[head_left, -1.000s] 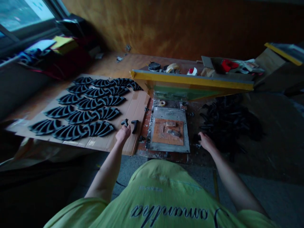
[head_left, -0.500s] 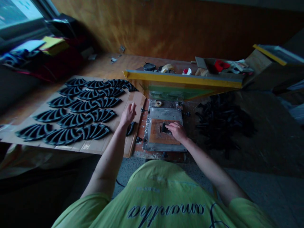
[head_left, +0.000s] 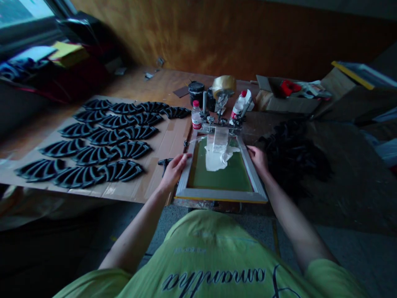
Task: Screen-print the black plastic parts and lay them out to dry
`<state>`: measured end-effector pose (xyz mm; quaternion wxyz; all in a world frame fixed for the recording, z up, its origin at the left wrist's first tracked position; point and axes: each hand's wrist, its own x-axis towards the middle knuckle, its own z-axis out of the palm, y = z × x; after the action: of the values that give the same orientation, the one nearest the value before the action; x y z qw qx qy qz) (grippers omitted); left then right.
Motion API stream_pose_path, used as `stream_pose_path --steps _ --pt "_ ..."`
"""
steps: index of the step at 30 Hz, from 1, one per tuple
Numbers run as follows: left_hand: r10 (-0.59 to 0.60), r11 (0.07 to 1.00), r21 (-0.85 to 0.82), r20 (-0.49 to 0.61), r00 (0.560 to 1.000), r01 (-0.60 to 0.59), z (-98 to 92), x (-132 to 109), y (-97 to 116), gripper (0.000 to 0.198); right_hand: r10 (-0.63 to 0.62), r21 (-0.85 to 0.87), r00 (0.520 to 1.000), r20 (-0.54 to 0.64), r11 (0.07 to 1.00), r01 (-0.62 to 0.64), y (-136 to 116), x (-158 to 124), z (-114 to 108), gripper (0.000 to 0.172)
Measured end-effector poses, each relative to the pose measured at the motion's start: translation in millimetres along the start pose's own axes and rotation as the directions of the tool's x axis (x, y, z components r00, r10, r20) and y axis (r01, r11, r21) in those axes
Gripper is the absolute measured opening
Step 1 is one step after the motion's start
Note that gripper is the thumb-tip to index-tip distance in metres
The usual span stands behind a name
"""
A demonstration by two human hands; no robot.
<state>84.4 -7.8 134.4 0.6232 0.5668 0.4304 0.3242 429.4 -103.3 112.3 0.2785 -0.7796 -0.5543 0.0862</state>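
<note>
Grey screen frame [head_left: 217, 193] | left grip [head_left: 175, 165] clasps left rail | right grip [head_left: 259, 159] clasps right rail

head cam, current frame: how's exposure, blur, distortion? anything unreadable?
Head view: dim and blue-tinted overall; the window at top left is the only bright patch. Wide-angle stretch shows toward the edges. The left hand and right hand gripping the screen frame are fairly sharp, the white ink reads clearly, but the pile of black parts at right sinks into shadow.
</note>
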Motion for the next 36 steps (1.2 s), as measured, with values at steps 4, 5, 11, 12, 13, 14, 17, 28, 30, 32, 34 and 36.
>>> stream_pose_path --steps 4,5,11,12,13,14,17,28,30,32,34,36 --pt "-0.130 0.991 0.034 0.009 0.991 0.130 2.7 1.5 -64.2 0.081 -0.183 -0.052 0.980 -0.078 0.982 0.180 -35.4 29.3 6.5 0.058" --pt "-0.135 0.989 0.060 0.000 0.991 0.134 3.6 4.7 -76.6 0.084 -0.245 -0.087 0.969 -0.042 0.967 0.241 -48.9 32.6 13.5 0.061" --pt "-0.154 0.965 0.207 -0.036 0.987 0.159 4.4 15.2 -102.8 0.070 -0.241 -0.225 0.914 0.327 0.919 0.323 -89.0 7.3 51.9 0.011" --pt "-0.158 0.960 0.228 -0.049 0.986 0.165 4.4 14.7 -102.0 0.068 -0.258 -0.232 0.901 0.348 0.908 0.350 -88.3 -3.0 54.1 0.006" --pt "-0.163 0.954 0.245 -0.061 0.985 0.174 4.5 14.0 -100.8 0.066 -0.291 -0.235 0.887 0.359 0.891 0.388 -86.9 -13.9 54.8 0.009" --pt "-0.170 0.948 0.259 -0.074 0.983 0.183 4.7 13.3 -99.5 0.064 -0.337 -0.230 0.866 0.370 0.870 0.437 -85.2 -24.4 53.9 0.015" --pt "-0.184 0.937 0.283 -0.092 0.979 0.203 5.6 12.3 -97.5 0.061 -0.492 -0.166 0.762 0.420 0.784 0.598 -81.2 -46.6 44.3 0.025" --pt "-0.187 0.978 0.095 -0.024 0.982 0.188 6.4 11.4 -97.4 0.071 -0.488 -0.204 0.796 0.357 0.791 0.577 -82.2 -44.0 43.3 0.021" --pt "-0.198 0.979 0.057 -0.008 0.980 0.198 7.1 10.0 -96.5 0.074 -0.524 -0.163 0.766 0.372 0.776 0.610 -80.4 -54.6 46.2 0.023" --pt "-0.202 0.978 0.045 -0.002 0.979 0.202 8.2 8.3 -93.6 0.074 -0.533 -0.120 0.758 0.377 0.783 0.610 -80.0 -55.3 44.3 0.017" --pt "-0.210 0.977 0.037 0.005 0.978 0.210 8.4 6.6 -86.8 0.074 -0.494 -0.101 0.801 0.339 0.827 0.553 -84.3 -41.7 39.7 0.014" --pt "-0.215 0.976 0.032 0.014 0.976 0.215 6.8 4.6 -75.1 0.074 -0.410 -0.097 0.873 0.263 0.889 0.447 -92.4 -17.2 33.1 0.031"
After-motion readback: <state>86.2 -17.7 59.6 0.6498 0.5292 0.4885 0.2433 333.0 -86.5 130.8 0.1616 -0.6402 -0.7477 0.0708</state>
